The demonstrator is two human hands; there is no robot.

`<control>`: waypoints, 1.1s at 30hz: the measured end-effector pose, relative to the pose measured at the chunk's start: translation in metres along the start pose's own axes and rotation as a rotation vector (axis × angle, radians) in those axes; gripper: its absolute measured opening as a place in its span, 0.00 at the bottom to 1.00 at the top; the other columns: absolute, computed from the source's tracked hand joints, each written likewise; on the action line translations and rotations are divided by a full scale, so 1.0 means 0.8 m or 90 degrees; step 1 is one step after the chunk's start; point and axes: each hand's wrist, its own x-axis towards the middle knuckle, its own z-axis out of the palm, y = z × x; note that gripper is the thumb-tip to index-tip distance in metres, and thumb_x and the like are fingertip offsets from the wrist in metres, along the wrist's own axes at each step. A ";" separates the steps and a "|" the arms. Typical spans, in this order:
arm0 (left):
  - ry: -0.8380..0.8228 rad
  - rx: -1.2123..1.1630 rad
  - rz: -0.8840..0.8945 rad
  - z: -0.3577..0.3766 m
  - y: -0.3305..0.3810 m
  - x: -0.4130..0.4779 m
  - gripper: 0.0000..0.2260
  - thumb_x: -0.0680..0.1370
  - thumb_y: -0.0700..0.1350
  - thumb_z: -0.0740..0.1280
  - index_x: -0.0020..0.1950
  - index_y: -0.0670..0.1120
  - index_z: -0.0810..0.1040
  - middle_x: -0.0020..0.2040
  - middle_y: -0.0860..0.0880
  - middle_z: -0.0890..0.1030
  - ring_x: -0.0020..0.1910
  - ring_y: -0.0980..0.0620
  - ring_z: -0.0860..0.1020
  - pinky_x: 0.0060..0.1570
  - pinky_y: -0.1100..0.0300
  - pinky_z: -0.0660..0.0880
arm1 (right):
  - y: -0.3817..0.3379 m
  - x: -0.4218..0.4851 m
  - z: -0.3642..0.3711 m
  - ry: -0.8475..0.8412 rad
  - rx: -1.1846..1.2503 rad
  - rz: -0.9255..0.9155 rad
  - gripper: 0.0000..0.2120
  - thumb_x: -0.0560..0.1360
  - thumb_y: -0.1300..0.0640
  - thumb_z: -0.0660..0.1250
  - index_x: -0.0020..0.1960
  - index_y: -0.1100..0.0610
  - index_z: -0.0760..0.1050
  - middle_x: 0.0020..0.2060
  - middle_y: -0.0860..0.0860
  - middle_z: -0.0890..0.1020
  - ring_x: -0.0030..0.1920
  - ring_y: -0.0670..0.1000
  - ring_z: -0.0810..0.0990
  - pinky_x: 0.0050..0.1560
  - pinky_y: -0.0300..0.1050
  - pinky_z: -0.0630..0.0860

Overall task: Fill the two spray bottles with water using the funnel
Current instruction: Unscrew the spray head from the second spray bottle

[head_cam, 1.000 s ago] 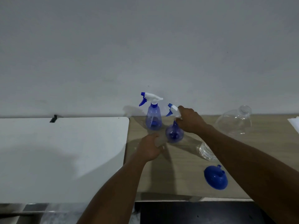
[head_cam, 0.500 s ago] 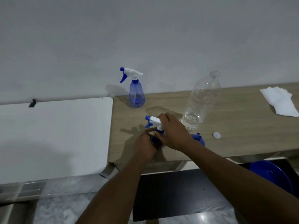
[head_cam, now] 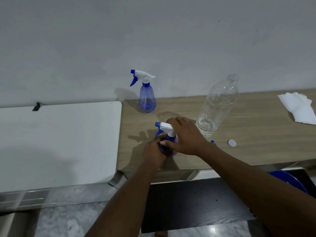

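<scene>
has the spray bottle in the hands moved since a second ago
Yes. The held spray bottle came toward the near table edge, away from the other spray bottle by the wall, which it stood close beside before.

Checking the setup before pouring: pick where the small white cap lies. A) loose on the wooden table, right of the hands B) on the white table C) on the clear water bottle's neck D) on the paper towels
A: the white cap lies loose on the wooden table, and the clear water bottle stands with its neck open.

Dim, soft-focus view; faint shadows, wide-angle bending at edges.
</scene>
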 end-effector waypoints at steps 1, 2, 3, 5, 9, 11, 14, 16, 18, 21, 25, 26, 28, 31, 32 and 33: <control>0.000 0.009 -0.007 0.000 0.001 -0.001 0.22 0.70 0.56 0.76 0.62 0.54 0.76 0.51 0.55 0.81 0.50 0.55 0.78 0.55 0.56 0.75 | -0.003 0.001 0.001 0.016 -0.037 0.012 0.26 0.71 0.37 0.68 0.60 0.53 0.69 0.49 0.50 0.78 0.47 0.52 0.74 0.48 0.50 0.72; 0.000 0.012 -0.014 0.001 0.002 -0.001 0.23 0.70 0.55 0.77 0.62 0.53 0.76 0.50 0.55 0.80 0.49 0.55 0.77 0.53 0.59 0.74 | -0.005 0.001 0.003 0.025 -0.038 0.016 0.23 0.73 0.40 0.69 0.60 0.54 0.70 0.48 0.51 0.79 0.46 0.53 0.75 0.47 0.52 0.74; -0.002 0.008 -0.019 0.001 0.002 0.000 0.24 0.70 0.54 0.77 0.63 0.53 0.76 0.51 0.55 0.79 0.49 0.55 0.77 0.52 0.60 0.72 | -0.008 0.001 0.006 0.028 -0.007 0.011 0.21 0.74 0.44 0.69 0.60 0.55 0.70 0.48 0.52 0.80 0.46 0.54 0.76 0.47 0.53 0.74; -0.004 0.004 -0.011 0.000 -0.001 0.003 0.26 0.69 0.56 0.77 0.65 0.54 0.75 0.54 0.54 0.81 0.51 0.55 0.78 0.54 0.60 0.73 | -0.007 -0.001 0.007 0.003 0.079 -0.005 0.22 0.73 0.52 0.70 0.63 0.54 0.68 0.53 0.52 0.78 0.50 0.53 0.74 0.51 0.55 0.74; -0.007 -0.016 0.014 -0.001 -0.004 0.003 0.23 0.71 0.54 0.76 0.64 0.54 0.76 0.55 0.54 0.82 0.53 0.54 0.80 0.57 0.57 0.75 | 0.001 0.000 -0.001 -0.032 0.040 -0.011 0.32 0.70 0.40 0.70 0.69 0.49 0.63 0.59 0.49 0.76 0.56 0.52 0.74 0.57 0.51 0.71; -0.008 -0.010 -0.002 0.000 0.000 0.001 0.24 0.71 0.54 0.76 0.64 0.55 0.75 0.54 0.54 0.81 0.53 0.53 0.79 0.57 0.57 0.75 | -0.003 -0.001 0.000 -0.005 -0.021 0.005 0.28 0.73 0.40 0.68 0.67 0.50 0.65 0.56 0.50 0.79 0.53 0.52 0.75 0.56 0.52 0.71; -0.016 -0.014 -0.015 -0.001 -0.002 0.003 0.26 0.69 0.56 0.77 0.65 0.56 0.75 0.56 0.55 0.81 0.54 0.54 0.79 0.57 0.57 0.74 | -0.004 -0.006 0.004 -0.035 0.074 0.005 0.29 0.73 0.52 0.70 0.70 0.50 0.62 0.61 0.50 0.77 0.57 0.54 0.73 0.59 0.55 0.71; -0.019 -0.017 -0.002 -0.002 -0.004 0.002 0.25 0.68 0.57 0.77 0.63 0.57 0.75 0.56 0.56 0.81 0.54 0.54 0.79 0.59 0.53 0.76 | 0.000 -0.006 -0.002 -0.060 0.101 -0.001 0.34 0.70 0.49 0.72 0.72 0.49 0.60 0.64 0.50 0.74 0.61 0.53 0.71 0.62 0.54 0.69; -0.014 -0.015 0.002 0.000 -0.005 0.002 0.25 0.69 0.58 0.76 0.63 0.57 0.75 0.55 0.56 0.82 0.53 0.55 0.79 0.58 0.50 0.77 | -0.001 -0.004 -0.004 -0.029 0.041 0.002 0.33 0.70 0.40 0.71 0.70 0.50 0.64 0.61 0.50 0.76 0.58 0.52 0.73 0.58 0.52 0.70; -0.010 0.002 -0.004 0.001 -0.001 0.002 0.27 0.68 0.59 0.77 0.65 0.57 0.75 0.56 0.55 0.81 0.53 0.53 0.79 0.58 0.53 0.76 | -0.005 -0.002 0.001 -0.009 0.027 0.011 0.26 0.73 0.47 0.71 0.67 0.52 0.67 0.57 0.51 0.78 0.54 0.54 0.75 0.54 0.52 0.72; -0.011 -0.012 0.019 -0.002 -0.005 0.002 0.24 0.68 0.57 0.77 0.63 0.55 0.77 0.55 0.55 0.82 0.53 0.55 0.80 0.58 0.54 0.76 | -0.003 -0.004 -0.001 -0.053 0.102 0.002 0.34 0.66 0.48 0.71 0.69 0.51 0.64 0.60 0.50 0.73 0.56 0.53 0.71 0.56 0.54 0.72; -0.014 -0.013 0.022 -0.001 -0.007 0.003 0.23 0.69 0.56 0.76 0.62 0.55 0.77 0.54 0.55 0.83 0.52 0.55 0.80 0.58 0.52 0.77 | -0.003 -0.004 -0.002 -0.050 0.091 0.003 0.35 0.66 0.45 0.70 0.69 0.50 0.64 0.59 0.49 0.73 0.56 0.53 0.71 0.56 0.54 0.72; -0.015 -0.015 0.015 0.000 -0.006 0.004 0.24 0.69 0.56 0.77 0.62 0.56 0.77 0.54 0.55 0.83 0.52 0.55 0.80 0.58 0.51 0.77 | -0.006 -0.003 -0.003 -0.038 0.072 0.010 0.31 0.69 0.45 0.72 0.69 0.51 0.65 0.59 0.51 0.74 0.56 0.54 0.73 0.56 0.54 0.72; -0.016 -0.020 -0.016 0.000 -0.004 0.005 0.27 0.66 0.57 0.79 0.62 0.57 0.76 0.53 0.57 0.82 0.51 0.55 0.80 0.55 0.56 0.76 | -0.010 0.000 -0.004 -0.072 0.163 0.019 0.26 0.73 0.60 0.70 0.69 0.52 0.66 0.58 0.52 0.76 0.55 0.54 0.73 0.55 0.57 0.74; -0.017 -0.035 -0.023 0.000 -0.005 0.005 0.27 0.65 0.57 0.79 0.62 0.58 0.76 0.53 0.58 0.82 0.50 0.56 0.79 0.54 0.57 0.76 | -0.010 0.000 -0.006 -0.102 0.206 0.023 0.28 0.72 0.63 0.69 0.69 0.52 0.66 0.57 0.52 0.75 0.54 0.54 0.73 0.54 0.58 0.75; -0.015 -0.044 -0.020 -0.001 -0.006 0.005 0.27 0.65 0.57 0.79 0.61 0.58 0.77 0.52 0.58 0.81 0.50 0.56 0.80 0.53 0.58 0.75 | -0.010 0.000 -0.008 -0.127 0.236 0.026 0.29 0.70 0.63 0.68 0.69 0.51 0.65 0.57 0.51 0.75 0.54 0.54 0.73 0.54 0.58 0.75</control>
